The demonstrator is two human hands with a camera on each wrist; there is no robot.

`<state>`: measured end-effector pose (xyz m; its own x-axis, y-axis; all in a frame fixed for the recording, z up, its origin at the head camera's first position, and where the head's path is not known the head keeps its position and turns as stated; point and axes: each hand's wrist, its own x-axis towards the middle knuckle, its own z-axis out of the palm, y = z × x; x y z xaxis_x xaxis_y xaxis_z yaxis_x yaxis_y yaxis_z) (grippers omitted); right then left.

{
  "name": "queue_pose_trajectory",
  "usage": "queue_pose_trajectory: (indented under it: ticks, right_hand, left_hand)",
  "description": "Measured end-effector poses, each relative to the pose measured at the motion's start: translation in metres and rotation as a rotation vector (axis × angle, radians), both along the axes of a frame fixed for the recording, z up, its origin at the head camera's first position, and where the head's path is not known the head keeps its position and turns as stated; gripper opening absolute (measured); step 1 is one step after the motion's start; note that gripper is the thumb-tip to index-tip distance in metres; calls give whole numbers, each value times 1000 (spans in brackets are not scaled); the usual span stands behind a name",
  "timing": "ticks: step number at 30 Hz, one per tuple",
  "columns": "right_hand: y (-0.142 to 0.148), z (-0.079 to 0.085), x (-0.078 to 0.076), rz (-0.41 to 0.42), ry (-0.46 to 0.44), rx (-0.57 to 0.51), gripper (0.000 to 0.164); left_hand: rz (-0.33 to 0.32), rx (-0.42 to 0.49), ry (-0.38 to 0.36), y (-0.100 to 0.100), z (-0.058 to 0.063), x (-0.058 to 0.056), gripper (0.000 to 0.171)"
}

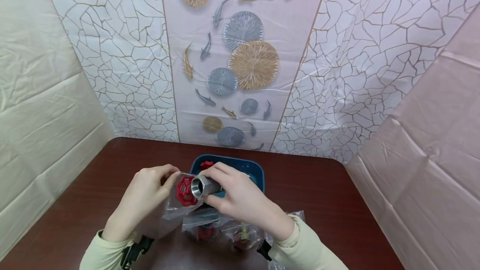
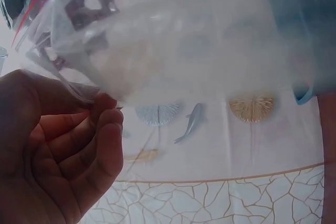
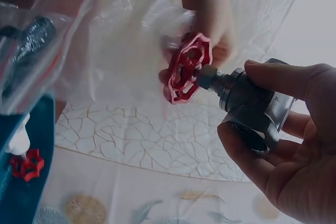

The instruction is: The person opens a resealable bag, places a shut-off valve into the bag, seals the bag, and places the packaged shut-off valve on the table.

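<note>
Sideways, valve point(image 3: 245, 94) in right fingers point(image 3: 245, 156), red handwheel point(image 3: 188, 71) toward left hand point(image 1: 150, 186)

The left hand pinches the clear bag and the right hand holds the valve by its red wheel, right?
Not quite: the right hand grips the valve by its metal body, not its red wheel, as the right wrist view shows. The left hand does pinch the clear bag.

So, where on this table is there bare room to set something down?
Bare tabletop lies between the blue tray and the right cloth, and between the left hand and the left cloth. Crowded this side of the tray: plastic bags, the valve and the right hand.
</note>
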<state>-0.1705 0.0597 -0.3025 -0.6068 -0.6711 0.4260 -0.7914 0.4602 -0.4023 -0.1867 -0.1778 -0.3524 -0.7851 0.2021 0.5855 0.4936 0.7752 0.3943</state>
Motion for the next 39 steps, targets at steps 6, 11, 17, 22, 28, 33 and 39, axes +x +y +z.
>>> queue_pose_trajectory:
  ticks: [6,11,17,22,28,33,39]
  right_hand:
    - [-14,-9,1,16,116,92,36]
    - [-27,-17,0,32,202,153,35]
    - [-44,-26,-3,37,267,218,37]
    - [-53,-33,-5,21,261,262,39]
    - [-64,-44,-10,0,280,298,43]
    - [-76,-54,-16,-36,320,338,44]
    - [-88,-68,-23,-85,278,398,46]
  left_hand:
    - [-31,9,-14,0,1,1,5]
    - [-21,1,-15,-2,2,1,6]
    - [-17,8,-40,-4,2,2,5]
    - [-20,13,-42,-6,1,0,6]
    - [-42,16,-78,-9,-1,-2,7]
    - [-41,-29,-101,-11,-2,-5,6]
    - [-68,-32,-127,-15,-5,-8,6]
